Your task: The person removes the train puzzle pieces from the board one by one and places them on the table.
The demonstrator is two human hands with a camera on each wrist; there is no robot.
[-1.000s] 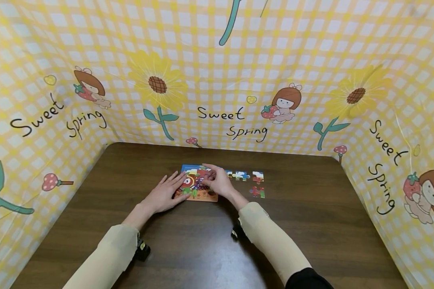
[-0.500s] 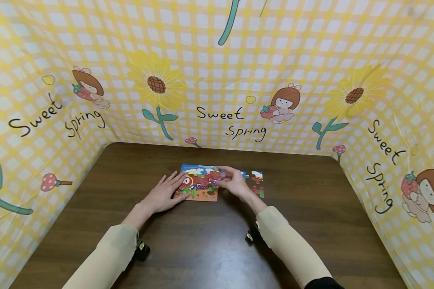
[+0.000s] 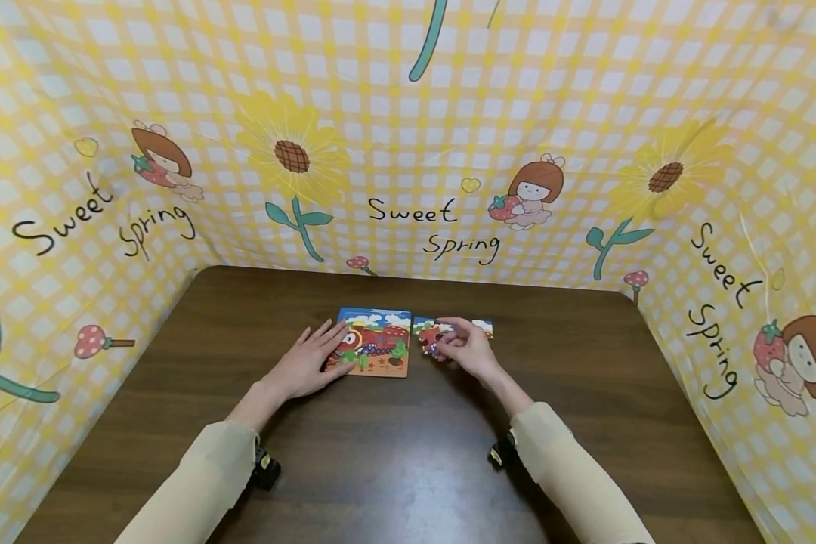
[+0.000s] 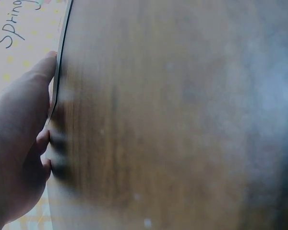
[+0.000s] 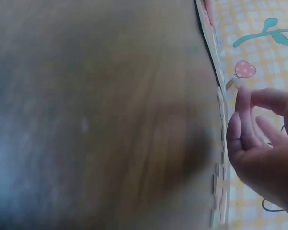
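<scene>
A jigsaw board with a colourful train picture lies on the table. My left hand rests flat on its left part with fingers spread and covers that end. To the right of the board, my right hand pinches a red and purple jigsaw piece between thumb and fingertips, low over the table. The right wrist view shows the right hand with thumb and index tips close together; the piece is hard to make out there.
Loose jigsaw pieces lie right of the board, partly hidden by the right hand. The brown table spreads around them. A yellow checked cloth rises behind and at both sides.
My right hand has moved from over the board to the right with the red piece, now above the loose pieces. My left hand has stayed on the board.
</scene>
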